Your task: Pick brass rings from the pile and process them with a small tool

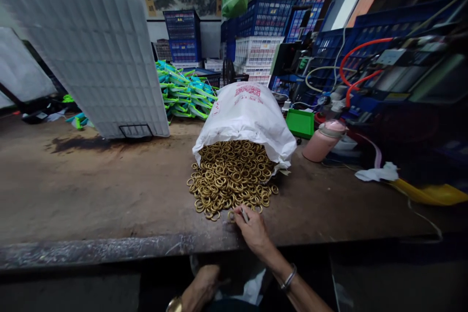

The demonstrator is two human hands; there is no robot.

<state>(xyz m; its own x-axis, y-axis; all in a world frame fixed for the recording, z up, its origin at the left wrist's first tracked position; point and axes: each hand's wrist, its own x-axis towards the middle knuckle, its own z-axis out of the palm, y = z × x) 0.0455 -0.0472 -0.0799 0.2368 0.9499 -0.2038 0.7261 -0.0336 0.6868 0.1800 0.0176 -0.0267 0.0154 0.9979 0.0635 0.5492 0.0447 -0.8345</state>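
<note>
A heap of brass-coloured rings spills onto the table from the open mouth of a white woven sack lying on its side. My right hand is at the front edge of the heap, fingers pinched together on a single ring. Something pale, too small to name, shows at its fingertips. A silver bangle is on that wrist. My left hand is low, in front of the table edge and over my lap; its fingers are smeared and partly hidden. A gold-coloured watch sits on the left wrist.
A padded grey-white panel stands on the table at left, beside a turquoise and lime-green pile. To the right are a green tray, a pink bottle, and a machine with red hoses. Stacked crates fill the back.
</note>
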